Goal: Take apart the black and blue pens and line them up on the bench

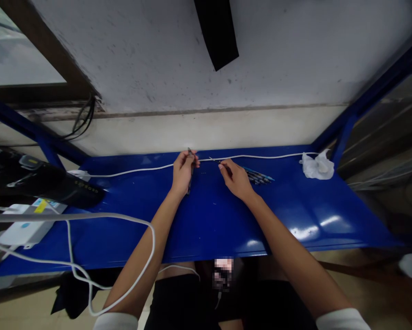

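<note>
My left hand [184,170] is closed around a dark, slim pen barrel [189,185] that stands out above and below the fingers. To its right, my right hand [236,178] pinches a thin dark piece with a fine pale tip [214,160], like a pen part; its exact kind is too small to make out. The two hands are apart, both over the far half of the blue table. Several pens [259,176] with dark and light-blue parts lie in a bunch just right of my right hand.
A white cable [133,172] runs along the table's back, behind both hands. Crumpled white plastic [318,165] lies at the far right. On the left are a large black object [78,190] and a white power strip [30,229]. A looped white cord [153,243] hangs across my left forearm.
</note>
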A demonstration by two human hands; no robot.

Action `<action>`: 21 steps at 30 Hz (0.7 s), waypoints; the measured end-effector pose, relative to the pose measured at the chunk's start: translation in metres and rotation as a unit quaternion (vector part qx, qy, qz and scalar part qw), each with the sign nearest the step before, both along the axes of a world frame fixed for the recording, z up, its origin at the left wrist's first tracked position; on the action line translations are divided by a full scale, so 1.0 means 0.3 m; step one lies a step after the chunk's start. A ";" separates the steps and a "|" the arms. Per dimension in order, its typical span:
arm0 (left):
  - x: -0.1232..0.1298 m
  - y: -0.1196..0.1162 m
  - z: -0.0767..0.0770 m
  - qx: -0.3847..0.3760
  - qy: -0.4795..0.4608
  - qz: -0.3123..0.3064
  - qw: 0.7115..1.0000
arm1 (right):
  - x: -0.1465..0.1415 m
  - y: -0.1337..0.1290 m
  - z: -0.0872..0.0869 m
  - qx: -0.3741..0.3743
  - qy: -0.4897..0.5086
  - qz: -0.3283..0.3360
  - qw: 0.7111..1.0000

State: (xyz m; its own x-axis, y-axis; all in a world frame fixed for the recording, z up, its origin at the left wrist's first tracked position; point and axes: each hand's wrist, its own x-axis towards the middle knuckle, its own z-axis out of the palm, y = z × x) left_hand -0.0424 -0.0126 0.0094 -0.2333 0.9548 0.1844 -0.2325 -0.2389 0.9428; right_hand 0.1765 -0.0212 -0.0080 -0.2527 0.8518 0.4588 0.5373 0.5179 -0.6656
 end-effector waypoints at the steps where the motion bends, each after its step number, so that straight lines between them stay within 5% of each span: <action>1: -0.009 -0.001 -0.001 -0.001 0.061 -0.002 0.998 | 0.000 -0.001 0.002 -0.002 0.004 0.000 1.000; 5: -0.052 -0.003 -0.008 0.054 0.334 -0.036 0.940 | 0.001 -0.004 0.010 0.005 0.022 -0.002 1.000; 8: -0.085 0.004 -0.026 0.073 0.456 -0.065 0.885 | 0.001 -0.007 0.015 0.006 0.030 -0.009 0.999; 15: -0.108 0.017 -0.057 0.058 0.483 -0.094 0.869 | 0.001 -0.009 0.007 0.006 0.033 -0.003 0.999; 21: -0.083 0.003 -0.044 0.055 0.442 -0.091 0.890 | -0.002 -0.004 -0.008 0.012 0.029 -0.004 0.999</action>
